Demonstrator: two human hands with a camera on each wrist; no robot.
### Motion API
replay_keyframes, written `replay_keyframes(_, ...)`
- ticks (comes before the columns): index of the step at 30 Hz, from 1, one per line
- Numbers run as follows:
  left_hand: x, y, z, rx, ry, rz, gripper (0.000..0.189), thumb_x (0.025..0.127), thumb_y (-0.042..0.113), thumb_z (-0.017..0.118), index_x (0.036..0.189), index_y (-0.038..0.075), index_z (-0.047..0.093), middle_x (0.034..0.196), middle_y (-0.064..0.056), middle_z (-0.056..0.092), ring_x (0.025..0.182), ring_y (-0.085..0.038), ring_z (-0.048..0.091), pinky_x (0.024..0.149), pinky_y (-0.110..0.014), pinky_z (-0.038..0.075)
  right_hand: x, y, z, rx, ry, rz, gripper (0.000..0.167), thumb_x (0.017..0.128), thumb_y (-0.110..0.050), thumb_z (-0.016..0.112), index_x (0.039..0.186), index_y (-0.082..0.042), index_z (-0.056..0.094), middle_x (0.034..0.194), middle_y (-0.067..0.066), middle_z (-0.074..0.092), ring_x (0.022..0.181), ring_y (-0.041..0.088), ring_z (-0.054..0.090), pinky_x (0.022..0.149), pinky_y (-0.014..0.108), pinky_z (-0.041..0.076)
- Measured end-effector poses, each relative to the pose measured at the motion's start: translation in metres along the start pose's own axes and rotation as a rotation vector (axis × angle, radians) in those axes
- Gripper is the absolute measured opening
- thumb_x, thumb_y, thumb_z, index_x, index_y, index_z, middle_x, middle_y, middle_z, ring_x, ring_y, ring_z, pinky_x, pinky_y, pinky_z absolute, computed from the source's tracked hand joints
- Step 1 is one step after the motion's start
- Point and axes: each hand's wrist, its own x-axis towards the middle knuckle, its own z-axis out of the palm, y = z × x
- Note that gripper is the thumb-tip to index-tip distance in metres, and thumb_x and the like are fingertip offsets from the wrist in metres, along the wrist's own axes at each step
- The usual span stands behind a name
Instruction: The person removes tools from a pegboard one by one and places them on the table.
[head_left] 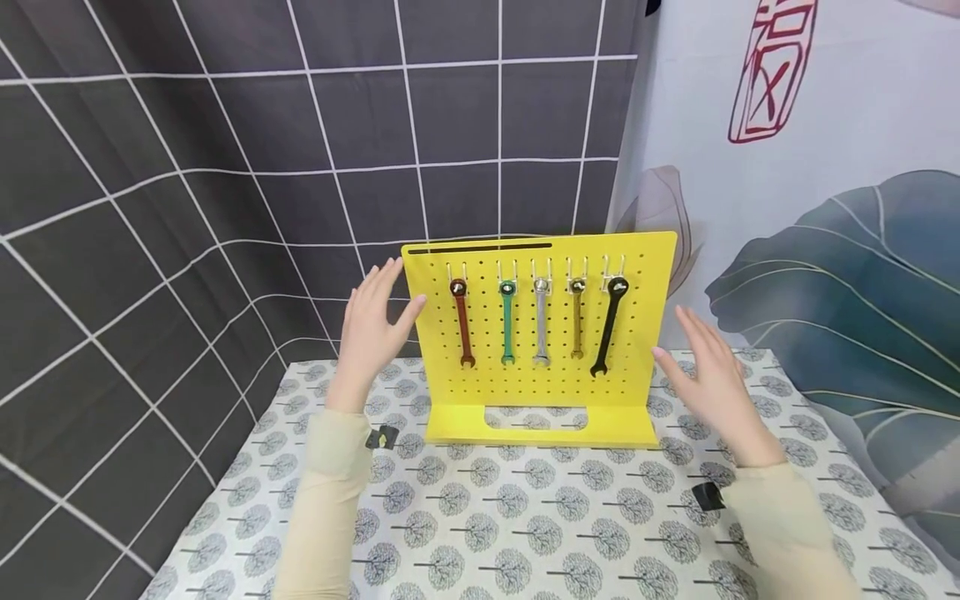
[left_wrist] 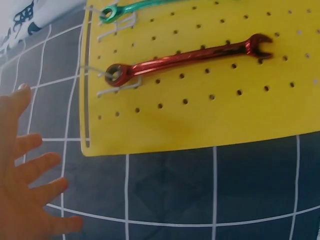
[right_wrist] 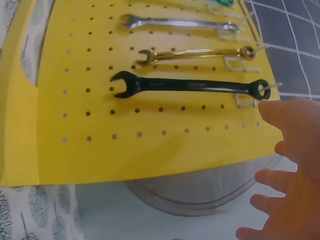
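On a yellow pegboard stand (head_left: 540, 383) hang several wrenches in a row, each by its ring end from a white hook. From left to right they are a red wrench (head_left: 463, 325), a green wrench (head_left: 507, 323), a silver wrench (head_left: 541, 323), a gold wrench (head_left: 577, 321) and a black wrench (head_left: 609, 325). Beside the board's upper left edge, my left hand (head_left: 369, 327) is raised with fingers spread, nearest the red wrench. My right hand (head_left: 708, 379) is off the right edge, fingers extended, nearest the black wrench. Both hands hold nothing.
The stand rests on a table with a tree-print cloth (head_left: 480, 517). A dark grid-patterned curtain (head_left: 360, 125) hangs behind and to the left. At the right is a white cloth with large leaf prints (head_left: 847, 275).
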Motion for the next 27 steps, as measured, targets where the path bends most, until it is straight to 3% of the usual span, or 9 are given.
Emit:
replay_keyframes(4, 0.013, -0.006, -0.005, -0.063, -0.030, -0.029, 0.069, 0.099, 0.051, 0.060, 0.155, 0.018, 0.039, 0.159, -0.006, 0.038, 0.150, -0.029, 0.026, 0.117, -0.057, 0.021, 0.005, -0.007, 0.000, 0.038, 0.004, -0.008, 0.070, 0.103, -0.035, 0.057, 0.161, -0.018, 0.021, 0.163, 0.021, 0.023, 0.145, 0.052, 0.020, 0.111, 0.073, 0.011)
replay_keyframes(11, 0.040, -0.017, -0.005, -0.251, -0.064, -0.124, 0.068, 0.097, 0.050, 0.064, 0.154, 0.019, 0.042, 0.156, -0.004, 0.042, 0.145, -0.026, 0.036, 0.116, -0.049, 0.029, 0.018, -0.013, 0.004, 0.122, 0.013, 0.062, 0.068, 0.104, -0.041, 0.055, 0.159, -0.011, 0.028, 0.158, 0.021, 0.033, 0.142, 0.049, 0.031, 0.111, 0.067, 0.022)
replay_keyframes(17, 0.060, -0.026, 0.002, -0.402, -0.067, -0.179, 0.065, 0.096, 0.043, 0.068, 0.149, 0.011, 0.047, 0.152, -0.005, 0.048, 0.141, -0.024, 0.042, 0.113, -0.045, 0.035, 0.031, -0.011, 0.016, 0.229, -0.019, 0.081, 0.067, 0.104, -0.038, 0.055, 0.156, -0.005, 0.029, 0.152, 0.026, 0.040, 0.137, 0.047, 0.039, 0.109, 0.062, 0.032)
replay_keyframes(27, 0.080, -0.037, 0.020, -0.538, -0.080, -0.215, 0.058, 0.095, 0.038, 0.071, 0.143, 0.008, 0.054, 0.142, -0.008, 0.057, 0.131, -0.023, 0.053, 0.109, -0.041, 0.041, 0.045, -0.008, 0.035, 0.307, -0.089, 0.154, 0.067, 0.104, -0.043, 0.054, 0.156, -0.007, 0.032, 0.146, 0.026, 0.048, 0.131, 0.047, 0.047, 0.106, 0.061, 0.037)
